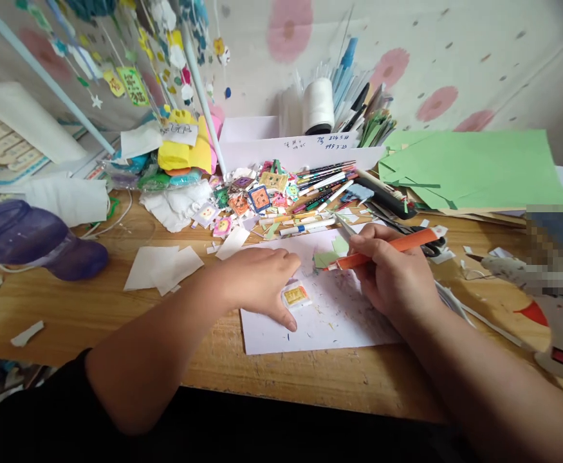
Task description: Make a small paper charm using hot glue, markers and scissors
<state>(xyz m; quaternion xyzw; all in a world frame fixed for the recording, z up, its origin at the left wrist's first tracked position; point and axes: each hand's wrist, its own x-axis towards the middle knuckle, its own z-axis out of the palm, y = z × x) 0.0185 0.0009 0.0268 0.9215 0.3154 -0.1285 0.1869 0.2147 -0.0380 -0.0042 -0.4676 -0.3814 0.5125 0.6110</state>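
Observation:
A small white card with a yellow-brown drawing and an orange corner [296, 295] lies on a stained white paper sheet [281, 337]. My left hand [262, 280] rests around the card's left side, thumb and fingers apart, with the card between them. An orange marker [409, 241] is in my right hand [392, 270], its tip pointing left above the sheet. Also at these fingers, a thin pale pointed thing [345, 228] sticks out to the upper left; its kind I cannot make out. Green paper scraps [327, 258] lie just beyond the marker's tip.
Several small coloured drawings [259, 198] pile up behind the sheet, beside loose pens [327, 186]. Black-handled scissors [428, 239] lie to the right, near a glue gun [507, 270]. A purple bottle [64, 247] lies at left. Green paper [484, 164] is at the back right.

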